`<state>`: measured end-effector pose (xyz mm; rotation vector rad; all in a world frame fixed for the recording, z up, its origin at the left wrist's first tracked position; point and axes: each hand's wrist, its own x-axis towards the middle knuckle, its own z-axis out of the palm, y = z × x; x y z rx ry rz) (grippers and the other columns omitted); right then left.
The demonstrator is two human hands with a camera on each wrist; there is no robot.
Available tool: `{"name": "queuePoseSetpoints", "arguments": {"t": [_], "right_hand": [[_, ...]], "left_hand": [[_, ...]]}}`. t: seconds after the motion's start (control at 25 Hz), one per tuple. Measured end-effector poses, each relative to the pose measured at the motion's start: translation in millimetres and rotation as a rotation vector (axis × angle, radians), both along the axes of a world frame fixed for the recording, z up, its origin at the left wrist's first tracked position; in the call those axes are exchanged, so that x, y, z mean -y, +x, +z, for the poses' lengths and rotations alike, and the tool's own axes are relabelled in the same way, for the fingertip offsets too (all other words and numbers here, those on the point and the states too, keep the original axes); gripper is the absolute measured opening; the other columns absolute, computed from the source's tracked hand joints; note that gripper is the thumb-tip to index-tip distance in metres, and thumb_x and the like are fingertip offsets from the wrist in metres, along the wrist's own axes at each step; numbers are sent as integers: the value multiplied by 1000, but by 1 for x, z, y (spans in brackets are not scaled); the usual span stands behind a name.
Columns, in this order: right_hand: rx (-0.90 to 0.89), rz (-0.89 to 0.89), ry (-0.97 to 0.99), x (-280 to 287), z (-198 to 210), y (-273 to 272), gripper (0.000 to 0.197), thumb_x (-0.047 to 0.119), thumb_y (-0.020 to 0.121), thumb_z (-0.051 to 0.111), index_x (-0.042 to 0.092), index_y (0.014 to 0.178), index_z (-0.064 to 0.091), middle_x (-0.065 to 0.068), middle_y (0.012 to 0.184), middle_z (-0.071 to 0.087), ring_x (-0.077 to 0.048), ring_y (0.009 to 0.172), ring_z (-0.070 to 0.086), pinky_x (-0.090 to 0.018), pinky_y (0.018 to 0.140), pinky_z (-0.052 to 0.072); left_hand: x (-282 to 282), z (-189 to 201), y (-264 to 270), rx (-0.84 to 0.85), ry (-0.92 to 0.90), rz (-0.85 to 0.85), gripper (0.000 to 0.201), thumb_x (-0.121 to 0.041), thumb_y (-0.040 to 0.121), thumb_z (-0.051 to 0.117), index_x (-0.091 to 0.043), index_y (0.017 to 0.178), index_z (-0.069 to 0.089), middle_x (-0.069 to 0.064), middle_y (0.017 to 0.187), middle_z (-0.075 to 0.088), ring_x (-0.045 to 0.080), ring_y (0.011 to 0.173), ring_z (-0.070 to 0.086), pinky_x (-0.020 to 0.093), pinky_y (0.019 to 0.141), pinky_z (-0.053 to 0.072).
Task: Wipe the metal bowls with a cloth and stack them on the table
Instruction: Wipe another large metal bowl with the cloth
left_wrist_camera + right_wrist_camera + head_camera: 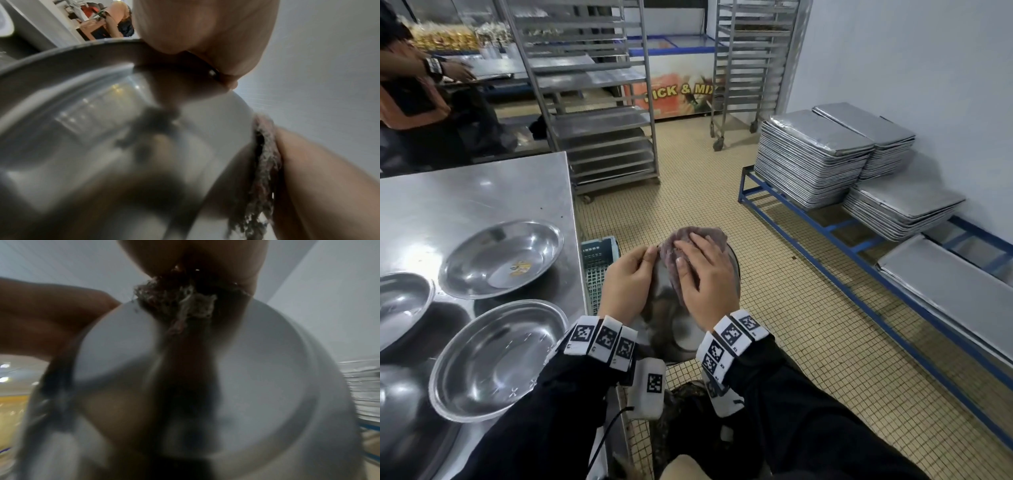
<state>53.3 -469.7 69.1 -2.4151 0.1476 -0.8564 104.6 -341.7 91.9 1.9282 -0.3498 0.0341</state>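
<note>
The bowl (671, 329) being worked is held in the air off the right edge of the bench (482, 192), over the tiled floor, tilted with its hollow toward the person. The left hand (628, 281) grips its left rim, fingers curled over the edge; the left wrist view shows the thumb pressed on that rim. The right hand (705, 284) lies fairly flat on the cloth (690, 240), pressing it against the far inner wall near the top rim, fingers spread rather than clenched. The cloth is purplish and frayed, bunched over the rim.

On the bench, left of the held bowl, four more bowls show: one (501, 257) toward the back with a small yellow scrap or label in its bottom, one (496, 359) nearest the held bowl, and two (400, 308) cut off by the left edge of the head view. They lie singly, side by side, none nested. Whether any of these has been wiped cannot be told.

Judging from this, the task is in its wiping stage and stacking has not begun: the held bowl needs finishing and setting down, and the loose ones must be gathered into one pile. A dark crate (599, 257) sits on the floor just beyond the held bowl; its contents are hidden
</note>
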Motion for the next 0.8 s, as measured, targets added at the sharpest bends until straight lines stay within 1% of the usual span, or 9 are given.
{"name": "queuePoseSetpoints", "arguments": {"t": [0.08,0.2,0.24,0.32,0.36,0.44,0.56,0.68,0.8], "right_hand": [[-34,-50,8,5,-3,2,46,43,97,32,22,134,50,-1,140,47,-19,129,41,-42,107,36],[-184,-89,356,25,-11,1,44,35,100,32,18,140,42,-8,137,44,-21,121,48,-27,93,43],[-242,-105,441,31,-15,-2,43,31,101,32,18,141,41,-8,135,45,-21,120,49,-23,90,41],[-260,-107,429,33,-20,-13,43,26,101,35,18,143,38,-6,140,41,-19,124,46,-18,93,35],[-221,-79,373,28,-22,-17,44,26,100,36,18,144,36,-5,144,35,-18,128,41,-18,98,33],[-126,9,193,10,-21,-21,47,32,99,36,18,144,36,-5,150,28,-19,134,33,-29,108,32],[-69,-42,-8,-10,-16,-11,52,41,96,31,18,140,43,-8,149,35,-26,138,29,-45,114,25],[-104,-110,108,3,-3,0,58,44,96,24,15,145,34,-7,153,29,-25,142,22,-42,117,16],[-145,-142,422,32,-11,4,49,36,101,27,16,145,32,-6,150,34,-23,137,32,-43,112,30]], "left_hand": [[-5,-1,0,-6,-22,13,31,-30,100,49,-14,77,63,11,69,62,27,63,55,43,63,49],[-13,-3,-3,-4,-5,58,35,-31,101,47,-19,70,58,0,61,52,4,53,44,21,56,39],[-14,-4,-3,0,12,72,35,-31,101,46,-16,71,58,0,61,51,2,52,42,16,54,36],[-15,-6,-3,-7,38,90,37,-32,101,45,-10,76,59,3,62,50,4,52,41,17,54,35],[-14,-6,-3,-14,39,90,37,-33,101,45,-8,78,59,4,62,50,7,53,42,21,55,36],[-8,-6,-4,-24,27,65,37,-33,101,45,-10,76,59,4,61,52,13,52,44,28,54,39],[4,-5,-10,18,10,6,32,-31,100,48,-10,80,64,9,69,63,29,64,57,40,60,49],[9,-2,-10,78,24,-6,36,-32,100,48,-6,78,60,13,65,59,27,57,52,38,53,44],[4,-7,-3,57,7,22,39,-33,100,48,-10,70,57,1,54,47,9,47,40,22,47,34]]}}
